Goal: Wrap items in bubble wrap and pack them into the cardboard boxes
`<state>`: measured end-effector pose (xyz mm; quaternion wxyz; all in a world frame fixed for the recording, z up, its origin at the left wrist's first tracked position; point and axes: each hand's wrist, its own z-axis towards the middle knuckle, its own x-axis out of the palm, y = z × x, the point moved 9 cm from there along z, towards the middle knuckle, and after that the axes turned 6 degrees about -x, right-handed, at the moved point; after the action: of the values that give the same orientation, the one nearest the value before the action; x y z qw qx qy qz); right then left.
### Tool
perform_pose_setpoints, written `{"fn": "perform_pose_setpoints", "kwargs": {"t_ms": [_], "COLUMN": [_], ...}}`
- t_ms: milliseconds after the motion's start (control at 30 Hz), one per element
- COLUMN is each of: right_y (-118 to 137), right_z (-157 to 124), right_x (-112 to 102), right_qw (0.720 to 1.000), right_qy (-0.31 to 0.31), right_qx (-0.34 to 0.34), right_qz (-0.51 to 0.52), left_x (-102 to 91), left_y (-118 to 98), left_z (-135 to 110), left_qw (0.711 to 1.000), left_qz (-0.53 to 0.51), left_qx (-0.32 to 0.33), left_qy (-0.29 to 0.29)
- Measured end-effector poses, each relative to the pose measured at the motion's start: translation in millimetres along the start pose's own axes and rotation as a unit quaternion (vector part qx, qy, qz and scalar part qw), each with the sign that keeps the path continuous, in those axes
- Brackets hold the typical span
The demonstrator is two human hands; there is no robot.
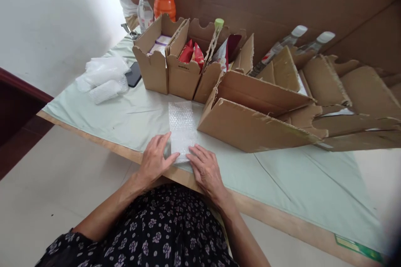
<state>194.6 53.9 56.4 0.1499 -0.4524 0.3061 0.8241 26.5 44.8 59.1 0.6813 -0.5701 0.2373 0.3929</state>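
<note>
Bubble-wrap sheet (182, 127) is being held flat by the front edge of the tabletop (140, 119). Its near left side is being touched by the left hand (156, 156), thumb and forefinger being spread apart. Its near right corner is being touched by the right hand (205, 169); whether anything is being pinched there cannot be told. Toward the back edge, the sheet is being bordered by cardboard bins (184, 81); the left edge is being occupied by bundled bubble wrap (108, 75).
</note>
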Motion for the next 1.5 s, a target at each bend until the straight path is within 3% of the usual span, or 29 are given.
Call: {"fn": "perform_pose_setpoints", "kwargs": {"t_ms": [133,233,333,400,600,800,967,1100,1167,1267,1367,1433,1500], "right_y": [3,-1,-4,0,17,4,2,7,3,-7,-19,-24,-21], "right_z": [3,5,6,2,-4,-1,-2,7,10,10,4,-2,-5], "right_x": [-9,-10,-28,-37,-11,-10,-31,-11,1,1,-10,-14,-10], "right_qw": [0.994,0.987,0.993,0.994,1.000,0.992,0.995,1.000,0.999,0.998,0.983,0.960,0.932], "right_qy": [0.028,0.051,-0.040,-0.089,0.000,0.008,-0.074,-0.007,0.024,0.011,-0.028,-0.044,-0.034], "right_qx": [0.028,0.071,0.082,0.061,-0.028,0.040,0.065,0.025,0.025,0.059,0.138,0.204,0.243], "right_qz": [0.097,0.132,0.069,0.026,0.007,0.118,0.033,-0.017,-0.017,0.032,0.117,0.187,0.266], "left_x": [-10.8,-8.8,-2.7,1.2,-2.8,-16.3,-3.2,6.3,0.7,-16.5,-19.8,-4.7,16.6], "left_y": [-22,-15,0,4,0,-20,-4,5,6,15,36,38,24], "left_z": [-23,-29,-25,-21,-18,-32,-9,13,13,-1,-25,-39,-44], "left_qw": [0.993,0.993,0.995,0.996,1.000,0.993,0.998,1.000,1.000,0.997,0.962,0.911,0.855], "left_qz": [-0.060,-0.090,-0.086,-0.069,-0.009,-0.067,-0.034,0.024,0.008,-0.074,-0.208,-0.317,-0.416], "left_qx": [0.094,0.040,-0.039,-0.054,-0.025,0.089,0.036,0.012,0.012,-0.035,-0.174,-0.254,-0.281], "left_qy": [0.042,0.057,0.042,0.035,0.013,0.050,0.032,0.014,0.005,-0.007,0.019,0.070,0.131]}}
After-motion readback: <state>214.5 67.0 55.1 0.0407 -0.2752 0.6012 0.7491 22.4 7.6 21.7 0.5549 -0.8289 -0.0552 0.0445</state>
